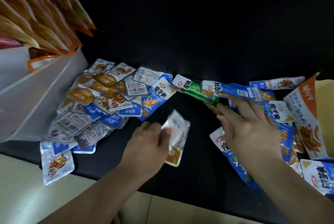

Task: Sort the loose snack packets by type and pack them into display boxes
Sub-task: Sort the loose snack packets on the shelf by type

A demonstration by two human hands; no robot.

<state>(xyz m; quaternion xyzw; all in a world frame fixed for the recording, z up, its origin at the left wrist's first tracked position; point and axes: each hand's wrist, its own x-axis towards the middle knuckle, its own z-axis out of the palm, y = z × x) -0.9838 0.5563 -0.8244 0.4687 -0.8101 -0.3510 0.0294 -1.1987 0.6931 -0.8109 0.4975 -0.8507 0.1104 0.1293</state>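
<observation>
A black tabletop [198,43] carries two heaps of loose packets. On the left, small foil sachets in orange, blue and silver [101,100] lie against one white translucent plastic bin [36,97] stuffed with long orange pouches [45,15]. On the right are larger blue-and-white packets [287,133], too overlapped to count, with one green packet [195,88] among them. One open orange-and-white cardboard display box [305,115] lies at the right edge, partly over that heap.

Both forearms reach in from below. The left hand [150,142] curls its fingers round a small silver-and-orange foil packet [178,133] — motion-blurred — just above the bare cloth between the heaps. The right hand [253,129] lies palm-down on the blue packets, its fingers straight and spread — fingertips by the green one.
</observation>
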